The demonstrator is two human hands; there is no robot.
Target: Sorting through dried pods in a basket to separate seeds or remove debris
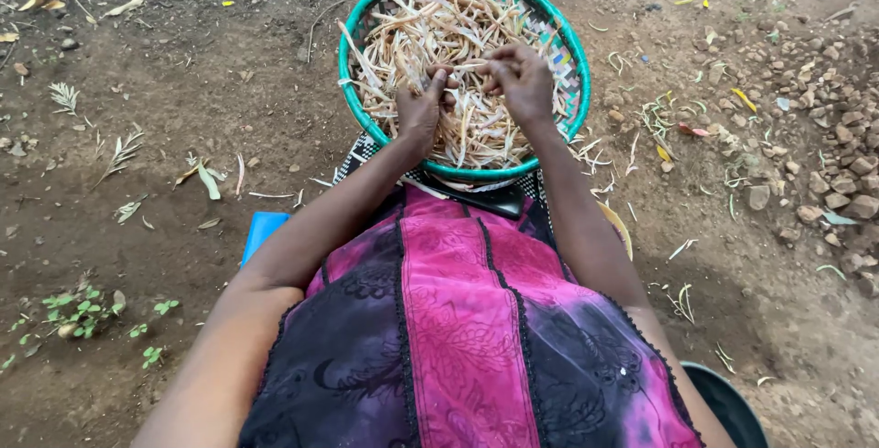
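Our pink-and-purple dress (462,338) fills the foreground below the green-rimmed woven basket (352,91). Over the basket, our left hand (419,109) and right hand (520,82) pinch one dry bean pod (467,65) between them, apparently splitting it above the heaped pods (439,22).

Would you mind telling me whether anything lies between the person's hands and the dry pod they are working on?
Nothing visible does: the left hand and right hand both already pinch the dry pod above the green-rimmed basket.
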